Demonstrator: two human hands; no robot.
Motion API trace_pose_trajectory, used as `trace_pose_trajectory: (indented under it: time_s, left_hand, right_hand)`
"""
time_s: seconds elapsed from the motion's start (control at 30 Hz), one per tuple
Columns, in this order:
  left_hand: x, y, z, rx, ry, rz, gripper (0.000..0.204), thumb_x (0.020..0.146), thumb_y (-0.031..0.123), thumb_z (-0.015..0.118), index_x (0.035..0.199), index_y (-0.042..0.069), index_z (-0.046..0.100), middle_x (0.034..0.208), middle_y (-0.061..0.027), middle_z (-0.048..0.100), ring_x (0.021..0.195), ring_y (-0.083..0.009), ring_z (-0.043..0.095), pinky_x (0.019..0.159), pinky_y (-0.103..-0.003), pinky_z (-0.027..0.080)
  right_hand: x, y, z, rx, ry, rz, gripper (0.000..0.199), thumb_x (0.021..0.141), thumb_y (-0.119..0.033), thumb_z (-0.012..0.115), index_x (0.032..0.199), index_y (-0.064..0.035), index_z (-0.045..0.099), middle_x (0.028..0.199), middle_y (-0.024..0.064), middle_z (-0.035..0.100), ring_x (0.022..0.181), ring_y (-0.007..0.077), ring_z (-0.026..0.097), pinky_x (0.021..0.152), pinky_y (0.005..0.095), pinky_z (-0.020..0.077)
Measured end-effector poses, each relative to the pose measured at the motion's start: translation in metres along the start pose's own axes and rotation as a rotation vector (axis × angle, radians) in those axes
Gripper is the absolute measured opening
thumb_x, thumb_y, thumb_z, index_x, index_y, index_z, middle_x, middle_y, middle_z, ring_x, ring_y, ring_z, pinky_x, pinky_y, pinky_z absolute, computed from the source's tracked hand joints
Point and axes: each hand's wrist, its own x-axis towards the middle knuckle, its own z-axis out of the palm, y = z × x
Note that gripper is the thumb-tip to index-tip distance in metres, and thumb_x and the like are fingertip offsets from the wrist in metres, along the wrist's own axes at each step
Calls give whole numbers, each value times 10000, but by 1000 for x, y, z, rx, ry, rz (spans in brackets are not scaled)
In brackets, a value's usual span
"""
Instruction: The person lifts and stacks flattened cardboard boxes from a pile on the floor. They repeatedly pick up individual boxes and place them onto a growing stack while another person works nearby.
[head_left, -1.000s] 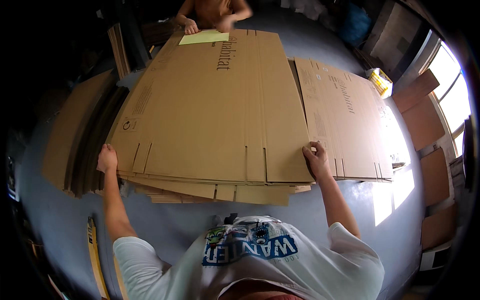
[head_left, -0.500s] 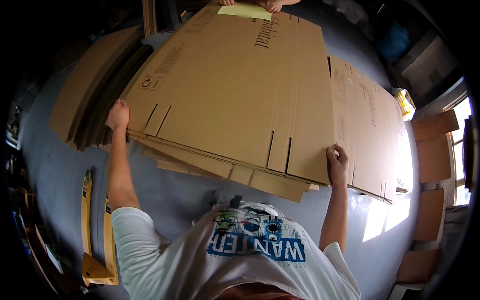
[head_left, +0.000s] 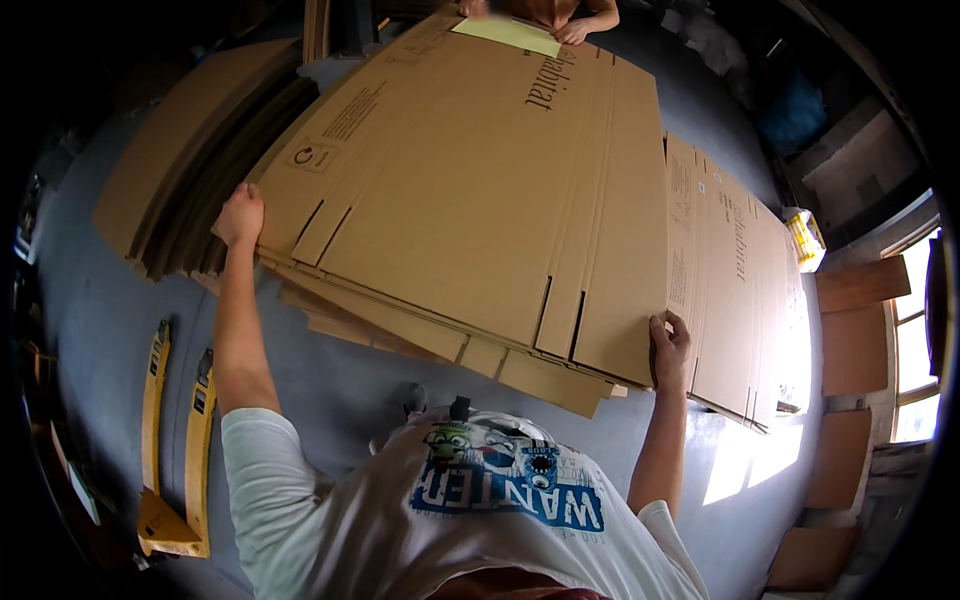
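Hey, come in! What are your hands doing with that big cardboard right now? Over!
Left hand grips top flattened cardboard box at its left corner. Right hand grips its right corner. Sheet lies on a cardboard stack. Another person's hands at far edge, by a yellow paper.

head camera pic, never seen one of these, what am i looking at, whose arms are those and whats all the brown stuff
The picture comes from a wide-angle camera worn on a person's head, looking down, which is why straight edges bend near the rim. There is no machine: the two bare arms coming up from the bottom belong to the wearer, whose white printed shirt fills the lower edge.

The brown stuff is flattened cardboard boxes. The left hand and right hand each grip a near corner of the top big sheet, which lies on a stack of similar sheets. More flat cardboard lies to the right, and another pile to the left, on a grey floor.

At the far end, another person's hands rest by a pale yellow sheet of paper.
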Motion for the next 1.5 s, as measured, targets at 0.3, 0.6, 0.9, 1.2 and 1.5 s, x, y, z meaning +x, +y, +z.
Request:
trace_pose_trajectory:
  time_s: [0.3,0.6,0.9,1.2,1.5]
  left_hand:
    - [0,-2,0,-20,29,38,352,905,368,367,1011,110,581,1006,-191,627,942,-409,578,779,-517,462]
    - [-1,0,-3,28,21,33,352,902,378,367,1000,115,581,996,-199,627,936,-422,577,774,-527,458]
    - [3,-4,3,2,26,35,351,895,373,373,990,112,587,988,-200,628,919,-421,580,768,-527,461]
    - [1,-2,0,0,28,61,359,900,357,363,991,94,590,982,-202,628,912,-414,584,763,-525,463]
    - [6,-8,4,18,26,68,355,896,370,365,980,106,586,982,-198,628,913,-416,584,768,-525,463]
  right_hand:
    - [4,9,-1,-7,23,-12,442,829,-230,644,1140,64,531,730,64,601,643,91,521,577,237,411]
    - [1,2,-1,-44,36,-17,423,828,-220,639,1129,61,546,693,43,585,633,81,507,574,233,406]
    - [1,5,-1,30,33,-11,406,826,-215,642,1112,61,556,700,40,566,638,80,504,572,228,401]
    - [3,7,-2,-9,33,-29,426,829,-222,638,1132,65,552,736,71,600,655,94,533,576,236,417]
    - [1,3,0,-22,27,-20,428,837,-223,637,1142,63,541,727,62,600,647,88,529,572,228,412]
